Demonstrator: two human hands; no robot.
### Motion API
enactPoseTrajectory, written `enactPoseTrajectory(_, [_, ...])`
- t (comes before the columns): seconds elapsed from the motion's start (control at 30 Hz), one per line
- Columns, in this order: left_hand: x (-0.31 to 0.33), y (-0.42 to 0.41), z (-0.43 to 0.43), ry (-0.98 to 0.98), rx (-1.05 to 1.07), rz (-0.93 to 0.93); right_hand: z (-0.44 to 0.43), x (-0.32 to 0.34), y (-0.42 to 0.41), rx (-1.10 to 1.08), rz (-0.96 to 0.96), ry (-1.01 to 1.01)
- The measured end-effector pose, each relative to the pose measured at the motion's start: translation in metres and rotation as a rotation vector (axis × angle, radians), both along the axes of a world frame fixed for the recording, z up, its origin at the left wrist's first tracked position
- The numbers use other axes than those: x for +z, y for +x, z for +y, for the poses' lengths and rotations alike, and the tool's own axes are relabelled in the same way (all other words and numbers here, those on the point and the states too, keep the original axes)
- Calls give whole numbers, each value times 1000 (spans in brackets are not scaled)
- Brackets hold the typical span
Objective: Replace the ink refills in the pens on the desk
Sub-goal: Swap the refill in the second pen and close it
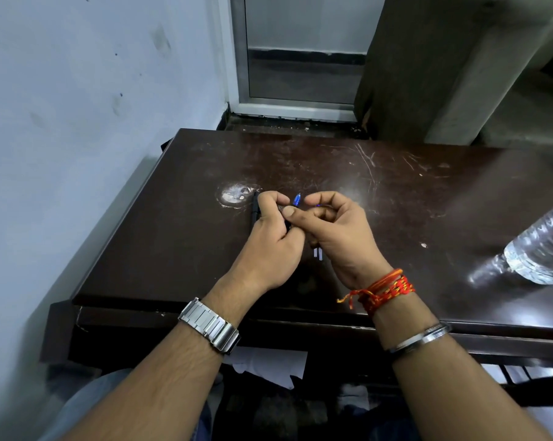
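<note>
My left hand point(273, 240) and my right hand point(335, 233) meet over the middle of the dark brown desk point(179, 243). Both pinch a small dark pen part point(283, 209) between their fingertips; most of it is hidden. A black pen point(255, 209) lies on the desk just left of my left hand, partly under its fingers. A blue pen tip point(297, 198) shows behind the fingers, and a bit of blue peeks from my right palm. Thin white refill ends point(317, 253) stick out on the desk below my right hand.
A clear plastic water bottle point(542, 249) lies on its side at the desk's right edge. A white worn patch point(237, 194) marks the desktop behind the hands. A wall runs close along the left; a door frame stands behind the desk.
</note>
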State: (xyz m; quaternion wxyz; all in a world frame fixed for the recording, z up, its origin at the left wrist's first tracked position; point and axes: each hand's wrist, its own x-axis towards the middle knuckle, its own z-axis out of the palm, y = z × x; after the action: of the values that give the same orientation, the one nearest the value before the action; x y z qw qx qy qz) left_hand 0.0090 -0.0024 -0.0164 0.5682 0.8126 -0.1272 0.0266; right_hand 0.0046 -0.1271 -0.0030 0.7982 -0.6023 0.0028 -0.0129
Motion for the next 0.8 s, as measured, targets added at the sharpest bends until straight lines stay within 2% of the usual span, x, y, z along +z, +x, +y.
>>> enactPoseTrajectory(0.13, [1, 1, 1, -1, 16, 0, 1, 1, 0, 34, 39, 59])
enactPoseTrajectory(0.47, [-1, 2, 0, 8, 4, -31, 2, -1, 0, 8, 29, 18])
enactPoseTrajectory(0.8, [-2, 2, 1, 1, -5, -17, 4, 2, -2, 73, 77, 45])
